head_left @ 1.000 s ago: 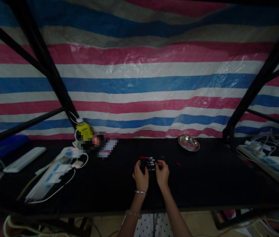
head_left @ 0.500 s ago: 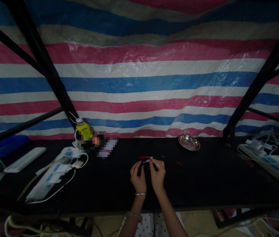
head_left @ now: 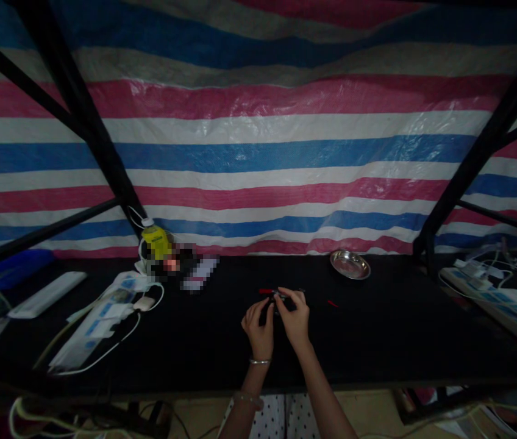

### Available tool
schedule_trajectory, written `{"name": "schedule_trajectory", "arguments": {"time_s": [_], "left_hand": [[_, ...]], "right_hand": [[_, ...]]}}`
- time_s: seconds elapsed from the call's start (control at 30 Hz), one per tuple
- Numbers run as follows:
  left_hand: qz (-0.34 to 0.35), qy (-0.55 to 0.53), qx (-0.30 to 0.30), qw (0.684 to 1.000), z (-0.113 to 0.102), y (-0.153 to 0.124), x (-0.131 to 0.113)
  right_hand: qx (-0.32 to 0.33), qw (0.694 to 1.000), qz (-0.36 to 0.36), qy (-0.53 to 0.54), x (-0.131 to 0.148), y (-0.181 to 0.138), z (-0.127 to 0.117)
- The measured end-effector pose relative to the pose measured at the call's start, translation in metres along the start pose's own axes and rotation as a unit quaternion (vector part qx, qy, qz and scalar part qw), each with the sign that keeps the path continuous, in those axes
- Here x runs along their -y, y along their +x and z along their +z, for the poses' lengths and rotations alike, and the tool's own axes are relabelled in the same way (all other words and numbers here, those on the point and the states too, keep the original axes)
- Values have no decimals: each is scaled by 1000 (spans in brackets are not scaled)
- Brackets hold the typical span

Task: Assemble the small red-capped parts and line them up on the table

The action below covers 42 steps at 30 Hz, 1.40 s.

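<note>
My left hand is closed in a pinch, its fingertips close to those of my right hand. Between both sets of fingers is a small dark, partly shiny piece, mostly covered and too small to name. Just beyond the fingertips lies a slim red item on the black table. Another short red piece rests to the right of my right hand. A tiny dark piece, partly behind my right fingers, is hard to make out.
A round metal dish stands at the back right. Power strips with white cables lie on the left, near a yellow-labelled bottle. Another power strip is at the right. Black frame posts flank a striped sheet.
My right hand has turned and its fingers have curled over more, shifting slightly up. The left fingertips have moved a little right, closer to the right ones. The dish and red pieces stay put.
</note>
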<state>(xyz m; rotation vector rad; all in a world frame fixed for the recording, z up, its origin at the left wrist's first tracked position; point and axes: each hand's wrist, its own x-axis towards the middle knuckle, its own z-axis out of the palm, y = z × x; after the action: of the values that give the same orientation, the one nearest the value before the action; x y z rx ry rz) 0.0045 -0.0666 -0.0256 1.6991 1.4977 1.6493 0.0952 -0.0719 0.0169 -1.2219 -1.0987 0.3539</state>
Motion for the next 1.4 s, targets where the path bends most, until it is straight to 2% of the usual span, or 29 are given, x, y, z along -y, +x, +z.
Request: {"name": "schedule_trajectory", "arguments": {"time_s": [0.1,0.23,0.4,0.5,0.77,0.97,1.13,1.4], "left_hand": [[-34,52,11,998,-1,-1,-1],[-76,68,42,994,-3,5,7],[-92,73,123,985,-11,24,15],[-98,74,140,983,-15,34,13],[-73,57,208,974,-13,38,7],[-41,107,221,969,-13,40,12],[-5,170,211,962,-16,44,23],[-32,250,214,944,-18,41,25]], "right_hand": [[27,1000,9,13,-4,6,-8],[32,998,39,35,-11,13,-18],[30,991,98,91,-17,20,-28],[33,985,123,115,-19,22,-32],[57,973,165,152,-24,18,-33],[75,970,177,147,-41,12,-33],[117,979,152,66,-60,10,-37],[142,986,65,-59,-69,9,-36]]}}
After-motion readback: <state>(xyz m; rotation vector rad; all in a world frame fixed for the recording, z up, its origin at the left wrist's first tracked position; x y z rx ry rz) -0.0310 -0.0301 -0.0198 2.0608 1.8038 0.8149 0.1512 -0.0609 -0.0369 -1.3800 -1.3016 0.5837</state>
